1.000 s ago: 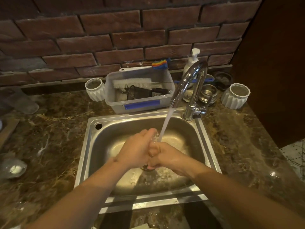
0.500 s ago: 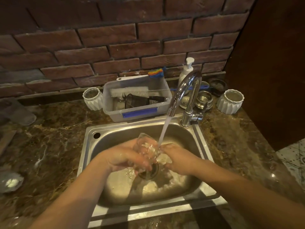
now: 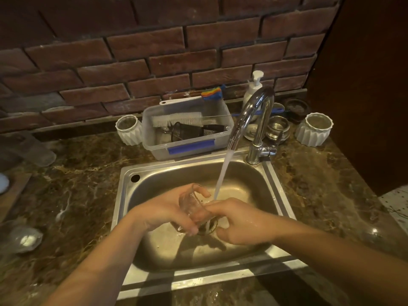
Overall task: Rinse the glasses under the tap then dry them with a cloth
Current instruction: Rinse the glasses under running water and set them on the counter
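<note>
You will find no text, brand, number or sign here that can be read. The blue strip (image 3: 191, 146) on the front of the clear plastic tub (image 3: 154, 138) carries no lettering that shows, and the white pump bottle (image 3: 253, 89) behind the tap (image 3: 254, 111) shows no label you could make out.

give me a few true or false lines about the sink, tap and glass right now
1. Water is running from the tap. True.
2. The left hand holds the glass over the sink. True.
3. The glass stands on the counter. False: it is held above the sink basin.
4. The right hand rests on the tap. False: it is at the glass, fingers on it.
5. A brush lies in the tub behind the sink. True.
</note>
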Demonstrator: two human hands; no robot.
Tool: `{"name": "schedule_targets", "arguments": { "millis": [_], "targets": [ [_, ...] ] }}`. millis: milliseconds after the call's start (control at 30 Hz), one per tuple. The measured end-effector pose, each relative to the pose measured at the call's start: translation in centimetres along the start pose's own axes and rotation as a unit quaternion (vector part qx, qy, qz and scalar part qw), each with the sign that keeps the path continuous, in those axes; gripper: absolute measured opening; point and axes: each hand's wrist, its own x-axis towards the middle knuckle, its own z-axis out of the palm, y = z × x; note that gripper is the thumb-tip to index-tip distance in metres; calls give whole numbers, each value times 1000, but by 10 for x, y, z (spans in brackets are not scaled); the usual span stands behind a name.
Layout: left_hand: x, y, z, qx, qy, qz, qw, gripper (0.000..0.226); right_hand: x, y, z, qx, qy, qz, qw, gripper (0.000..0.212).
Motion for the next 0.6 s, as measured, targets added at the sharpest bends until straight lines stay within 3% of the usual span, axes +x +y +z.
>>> {"name": "schedule_targets", "arguments": {
  "millis": [67,133,200,233,267,300,333,367,400,433,533,567,600],
  "targets": [
    [1,-2,-5,-30,-122,-10,992,66,3,-13,6,-82,-54,-41,994,42],
    [3,-7,-9,-30,-188,-35,981,63,10,-11,2,-270,-66,-129,952,34],
    [2,-4,-9,-31,-190,-72,979,70,19,1,-8,-467,-53,-213,857,44],
    [4,-2,-10,-27,-166,-87,982,71,21,7,-14,-502,-44,-222,835,52],
    [7,2,-8,2,-120,-90,989,69,24,14,-15,-483,-39,-204,851,58],
    [12,5,-6,59,-59,-83,993,70,23,16,-12,-405,-39,-152,901,56],
    [20,7,-1,136,10,-72,988,75,22,16,-5,-251,-28,-78,964,45],
    [29,7,5,218,78,-60,971,79,23,11,0,-78,-24,8,997,30],
    [37,6,14,296,136,-50,944,82,25,12,5,84,4,69,994,19],
    [43,4,24,370,189,-34,909,82,26,15,7,162,42,104,980,17],
    [52,-6,44,535,307,39,786,82,27,17,4,308,129,138,932,5],
    [56,-12,45,554,324,69,764,81,26,15,3,361,146,139,910,15],
    [57,-16,45,546,330,83,765,80,26,16,4,394,156,142,895,21]
  ]
}}
